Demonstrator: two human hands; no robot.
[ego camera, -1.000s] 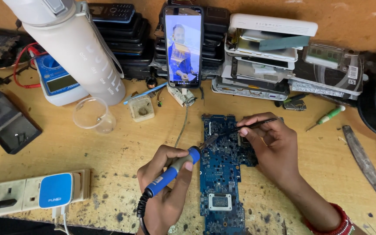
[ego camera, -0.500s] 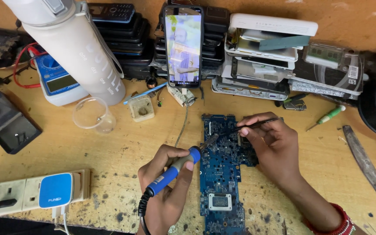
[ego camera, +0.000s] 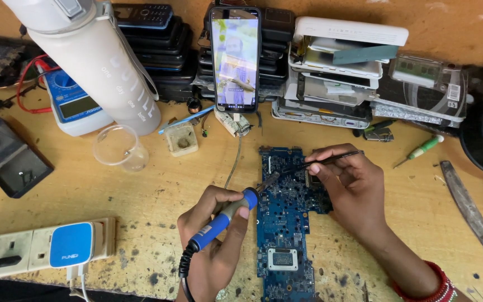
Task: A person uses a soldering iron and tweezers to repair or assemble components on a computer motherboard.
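Holding a blue-handled soldering iron (ego camera: 225, 218), the left hand (ego camera: 213, 240) keeps its fingers clenched around the grip, the tip angled up and to the right onto the upper part of the blue circuit board (ego camera: 283, 223). The right hand (ego camera: 353, 190) pinches a pair of thin tweezers (ego camera: 322, 162), fingers closed on them, with the points meeting the board just beside the iron's tip.

Against the earlier views almost nothing has shifted — both hands sit where they were, iron and tweezers trained on the same spot, the board unmoved on the tabletop (ego camera: 157, 196). The one clear change is on the propped phone (ego camera: 235, 59), whose screen now shows a different, paler picture. By my reading the work is paused in a steady hold at one joint rather than moving on.

The board lies lengthwise in the middle of the tabletop, its lower end reaching the near edge. Behind it stand stacked device parts (ego camera: 342, 78); to the left a large pale bottle (ego camera: 93, 67), a clear cup (ego camera: 117, 148), a blue multimeter (ego camera: 74, 106) and a power strip with a blue charger (ego camera: 71, 246). A green-handled screwdriver (ego camera: 423, 150) lies well apart on the right.
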